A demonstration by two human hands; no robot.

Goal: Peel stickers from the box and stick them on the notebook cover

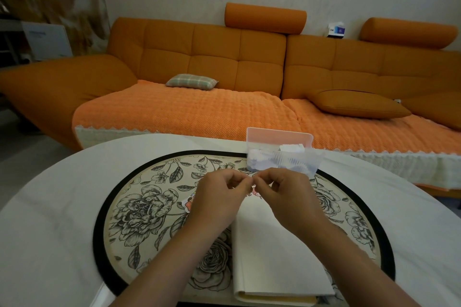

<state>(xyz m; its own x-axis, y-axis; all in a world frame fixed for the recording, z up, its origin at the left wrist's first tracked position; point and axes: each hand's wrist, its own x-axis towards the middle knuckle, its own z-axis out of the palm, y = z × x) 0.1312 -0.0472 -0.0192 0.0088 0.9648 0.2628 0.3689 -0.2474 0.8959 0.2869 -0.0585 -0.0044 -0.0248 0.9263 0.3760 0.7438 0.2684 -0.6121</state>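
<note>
A small pink sticker (pixel 255 192) is pinched between the fingertips of both hands. The left hand (pixel 219 197) and right hand (pixel 287 194) are curled close together just above the far end of the white notebook (pixel 274 252), which lies near the viewer on a round floral mat (pixel 139 207). Peeling appears to be under way. The visible cover bears no sticker, so the sticking looks largely ahead. Another sticker (pixel 187 203) lies just left of the left hand, partly hidden. The clear box (pixel 282 154), holding more white slips, stands at the mat's far edge. No writing on notebook or box is legible, and a blue-labelled packet (pixel 336 30) behind the orange sofa (pixel 212 57) is too small to read.
</note>
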